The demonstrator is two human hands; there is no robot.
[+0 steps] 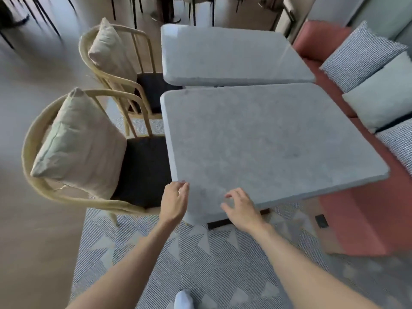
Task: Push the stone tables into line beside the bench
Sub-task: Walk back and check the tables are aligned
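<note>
Two grey stone tables stand side by side along a red bench (pixel 365 215) on the right. The near table (pixel 267 141) fills the middle of the view; the far table (pixel 229 54) sits just behind it with a narrow gap between them. My left hand (pixel 174 202) is at the near table's front left corner, fingers loosely curled by the edge. My right hand (pixel 242 208) hovers over the near table's front edge, fingers spread and relaxed, holding nothing. Whether either hand touches the stone is unclear.
Two cane chairs with beige cushions stand on the left, one (pixel 89 152) by the near table, one (pixel 120 63) by the far table. Checked and pale cushions (pixel 365 61) lie on the bench. A patterned rug (pixel 200 259) covers the floor under me.
</note>
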